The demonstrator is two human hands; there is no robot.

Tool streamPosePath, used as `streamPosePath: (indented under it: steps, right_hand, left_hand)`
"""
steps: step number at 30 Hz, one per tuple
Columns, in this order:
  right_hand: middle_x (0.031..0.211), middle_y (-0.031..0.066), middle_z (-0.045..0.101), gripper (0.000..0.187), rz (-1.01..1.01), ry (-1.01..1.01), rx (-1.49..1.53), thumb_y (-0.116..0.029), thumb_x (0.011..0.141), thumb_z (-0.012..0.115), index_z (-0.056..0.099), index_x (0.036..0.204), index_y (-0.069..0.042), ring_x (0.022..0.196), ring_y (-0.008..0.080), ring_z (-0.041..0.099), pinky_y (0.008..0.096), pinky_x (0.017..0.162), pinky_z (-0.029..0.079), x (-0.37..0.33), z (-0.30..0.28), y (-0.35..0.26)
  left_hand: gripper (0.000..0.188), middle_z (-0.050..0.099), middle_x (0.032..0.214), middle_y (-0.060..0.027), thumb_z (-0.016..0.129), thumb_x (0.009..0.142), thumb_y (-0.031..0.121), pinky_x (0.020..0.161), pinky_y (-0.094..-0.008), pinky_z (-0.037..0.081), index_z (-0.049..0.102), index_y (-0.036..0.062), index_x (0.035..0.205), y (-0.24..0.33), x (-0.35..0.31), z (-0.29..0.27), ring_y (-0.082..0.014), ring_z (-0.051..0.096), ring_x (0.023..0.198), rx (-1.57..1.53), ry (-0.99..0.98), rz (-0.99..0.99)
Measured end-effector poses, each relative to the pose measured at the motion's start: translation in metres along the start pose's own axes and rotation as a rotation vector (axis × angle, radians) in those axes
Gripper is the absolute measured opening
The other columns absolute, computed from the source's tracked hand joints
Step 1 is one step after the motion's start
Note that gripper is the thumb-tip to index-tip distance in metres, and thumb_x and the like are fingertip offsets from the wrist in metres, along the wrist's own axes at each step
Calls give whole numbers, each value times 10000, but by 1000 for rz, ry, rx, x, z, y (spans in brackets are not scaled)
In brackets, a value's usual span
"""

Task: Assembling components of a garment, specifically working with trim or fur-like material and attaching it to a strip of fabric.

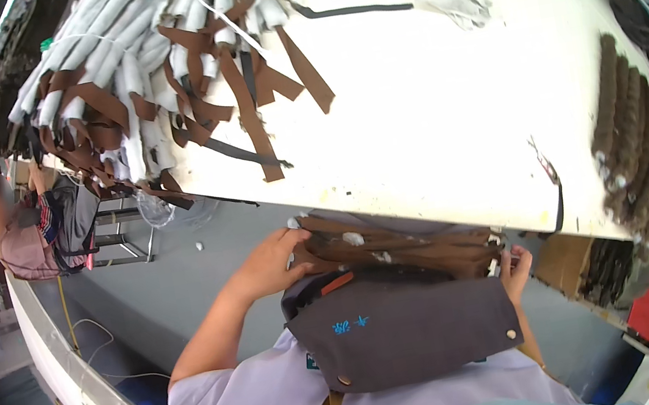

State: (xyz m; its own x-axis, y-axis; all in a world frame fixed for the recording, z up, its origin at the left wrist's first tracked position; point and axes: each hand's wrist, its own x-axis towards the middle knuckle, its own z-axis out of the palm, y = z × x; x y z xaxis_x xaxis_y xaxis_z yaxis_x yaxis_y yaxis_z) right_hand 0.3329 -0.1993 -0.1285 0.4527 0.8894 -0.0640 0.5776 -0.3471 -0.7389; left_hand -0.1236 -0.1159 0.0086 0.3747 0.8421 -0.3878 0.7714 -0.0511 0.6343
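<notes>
Holds a brown fabric bundle [414,249] just off centre at four o'clock, beside the near edge of the white surface [432,124] rather than on it. Pinches its left end with the left hand [266,262], toward eight o'clock, closing thumb and fingers on the cloth. Meets its right end with the right hand [518,269], at four o'clock, with bent fingers; cannot tell how tightly pressed together. Seems midway through: already gathered lengthwise between both hands. Probably leaves to be done, at half past ten, a heap of white rolls [88,49] among loose brown strips [245,113]. Perhaps counts as done, at three o'clock, a stack of brown plush rolls [630,130].
</notes>
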Motion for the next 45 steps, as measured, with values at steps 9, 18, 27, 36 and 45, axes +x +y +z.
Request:
streamPosePath:
  steps: [9,18,27,36,45]
  right_hand:
    - [673,56,493,56,-524,-7,110,-43,812,581,536,831,-17,538,132,454,247,496,376,36,19,-153]
    - [586,-7,492,68,-91,-223,493,-75,860,544,527,859,-9,458,38,445,179,438,367,43,19,-152]
    - [1243,194,388,661,-914,246,-205,-139,658,753,422,1221,-35,1113,349,391,460,925,336,95,-2,-235]
    - [868,135,592,340,-471,-708,-122,-181,732,697,539,992,-30,861,241,578,332,794,436,100,26,-277]
    - [904,122,616,364,284,-1083,917,-233,844,601,501,1065,38,781,181,613,268,713,501,66,61,-263]
  left_hand:
    - [347,551,1049,-101,602,844,269,793,-274,428,528,21,1076,31,236,-108,-155,517,937,-279,794,262]
    - [482,598,920,-179,618,796,229,752,-346,448,450,-17,1175,4,375,-164,-276,566,843,-277,838,-25]
    - [330,544,754,-8,534,873,120,563,-205,420,496,2,1179,53,88,-117,-66,501,585,-751,-56,265]
    - [331,569,965,-18,635,814,106,630,-184,406,524,27,1115,29,65,-156,-59,496,749,-415,987,279]
    - [381,561,1023,-112,406,934,296,789,-296,473,467,-10,1153,68,128,38,-167,550,914,-1922,-467,252]
